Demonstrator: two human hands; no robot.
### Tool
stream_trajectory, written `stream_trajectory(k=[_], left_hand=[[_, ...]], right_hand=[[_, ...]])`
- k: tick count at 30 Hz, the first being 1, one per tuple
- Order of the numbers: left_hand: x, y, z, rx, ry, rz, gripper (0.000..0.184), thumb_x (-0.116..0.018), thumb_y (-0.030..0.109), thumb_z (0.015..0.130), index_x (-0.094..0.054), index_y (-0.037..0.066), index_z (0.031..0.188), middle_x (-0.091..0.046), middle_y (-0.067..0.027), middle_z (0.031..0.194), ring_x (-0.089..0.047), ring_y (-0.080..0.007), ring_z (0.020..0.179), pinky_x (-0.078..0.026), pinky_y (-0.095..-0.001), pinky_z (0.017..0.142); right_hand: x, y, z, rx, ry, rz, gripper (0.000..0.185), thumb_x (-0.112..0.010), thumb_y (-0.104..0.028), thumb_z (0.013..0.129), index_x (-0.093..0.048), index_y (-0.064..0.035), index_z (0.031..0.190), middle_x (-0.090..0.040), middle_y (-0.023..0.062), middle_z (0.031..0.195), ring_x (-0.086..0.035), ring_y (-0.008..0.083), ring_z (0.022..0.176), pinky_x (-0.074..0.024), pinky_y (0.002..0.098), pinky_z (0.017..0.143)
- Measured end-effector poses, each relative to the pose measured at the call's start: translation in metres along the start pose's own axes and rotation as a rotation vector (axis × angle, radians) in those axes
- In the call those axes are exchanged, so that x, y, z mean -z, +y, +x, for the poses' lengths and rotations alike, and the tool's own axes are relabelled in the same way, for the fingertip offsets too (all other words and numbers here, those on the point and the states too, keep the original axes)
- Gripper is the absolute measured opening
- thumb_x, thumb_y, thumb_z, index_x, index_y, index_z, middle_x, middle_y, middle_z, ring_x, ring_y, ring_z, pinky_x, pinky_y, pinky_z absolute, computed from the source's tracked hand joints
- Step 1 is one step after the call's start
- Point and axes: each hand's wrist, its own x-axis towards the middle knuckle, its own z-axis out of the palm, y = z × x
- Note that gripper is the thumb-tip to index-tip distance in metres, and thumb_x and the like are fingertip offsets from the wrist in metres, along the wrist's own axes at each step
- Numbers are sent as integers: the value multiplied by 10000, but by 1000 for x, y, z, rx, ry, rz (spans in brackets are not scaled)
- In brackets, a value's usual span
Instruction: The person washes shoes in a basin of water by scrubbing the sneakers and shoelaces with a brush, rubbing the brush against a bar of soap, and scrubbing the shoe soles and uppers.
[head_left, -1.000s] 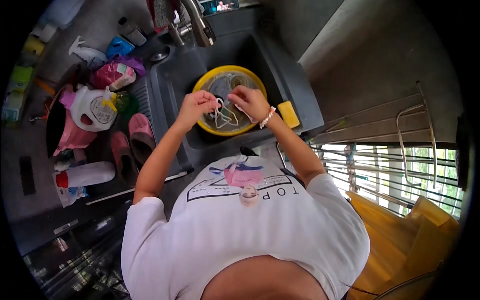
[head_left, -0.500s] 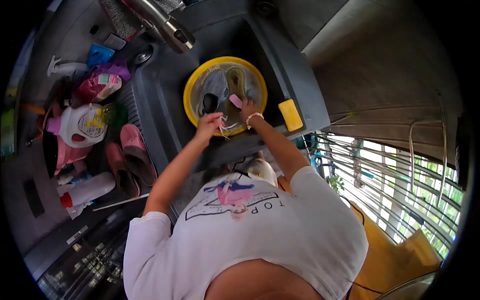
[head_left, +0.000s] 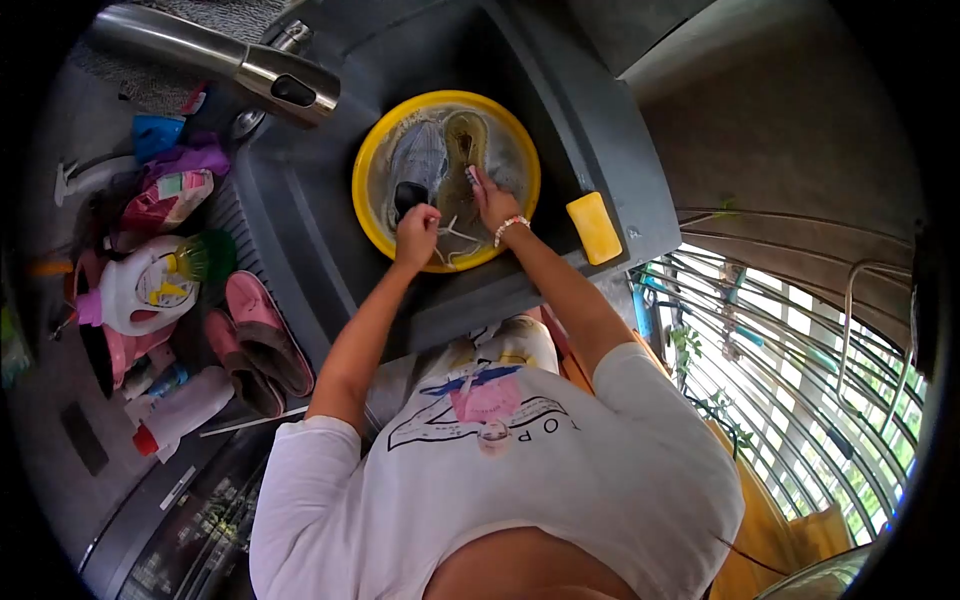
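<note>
That basin is down in the sink, two shoes in it. There's a block to its right on the sink's edge, a faucet behind-left, slippers left, a jug beyond them.

dim sink area, bright daylight through the slatted window, fisheye curvature and black corners
</note>
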Motion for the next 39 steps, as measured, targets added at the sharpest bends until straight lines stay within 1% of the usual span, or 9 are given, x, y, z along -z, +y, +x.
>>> stream_trajectory(k=[1,4,7,15,23,27,29,33,39], left_hand=[[-3,-17,3,3,-3,-1,95,-582,39,793,-570,24,887,-604,-94,780,-584,-202,691,-465,-305,636],[-9,-37,0,302,-299,-160,252,-623,138,785,-549,43,1007,-599,-142,906,-595,-253,818,-470,-329,725],[-38,-27,-20,228,-511,210,703,-586,437,787,-273,133,1338,-473,-226,1198,-471,-324,1121,-331,-425,966],[-41,-52,10,653,-847,707,573,-458,442,856,-366,98,1304,-466,-137,1275,-435,-278,1180,-347,-386,966],[-19,-52,15,210,-961,808,286,-512,236,825,-611,66,1033,-572,-124,1128,-545,-286,1027,-451,-409,834],[-16,-56,13,414,-700,787,258,-559,203,783,-615,56,987,-618,-124,1012,-578,-281,962,-469,-433,787],[-25,-58,-6,63,-726,820,191,-512,123,774,-649,88,902,-643,-126,921,-614,-278,876,-468,-435,794],[5,-23,-18,0,-716,529,159,-524,115,765,-634,75,872,-635,-136,836,-619,-292,804,-492,-428,676],[128,85,2,-374,-144,524,163,-495,187,834,-586,69,900,-589,-149,900,-568,-331,864,-443,-449,794]], right_hand=[[-4,2,3,-14,95,2,440,-372,-338,928,-325,-263,1359,-617,244,837,-589,416,778,-461,486,731],[-5,5,5,106,105,55,420,-394,-342,919,-373,-270,1331,-614,239,816,-593,404,751,-468,475,704],[1,-3,1,134,85,42,407,-412,-332,911,-408,-254,1310,-610,239,812,-592,401,756,-475,463,686],[6,-1,7,-19,101,11,414,-466,-300,888,-435,-226,1294,-617,220,862,-598,378,771,-471,451,705],[3,-11,7,38,6,17,457,-456,-311,892,-378,-234,1335,-597,239,962,-589,400,840,-476,447,745],[0,-1,7,30,76,-28,414,-485,-332,879,-481,-166,1258,-621,211,897,-597,370,808,-473,432,702],[-3,4,9,23,66,8,410,-485,-344,878,-494,-163,1246,-624,208,897,-602,360,813,-475,426,705],[-5,7,2,32,62,99,416,-496,-389,868,-539,-138,1197,-634,192,867,-616,332,791,-471,403,685],[44,-27,-18,-27,-22,198,488,-517,-449,835,-534,-112,1188,-639,177,881,-617,331,805,-472,404,709]])
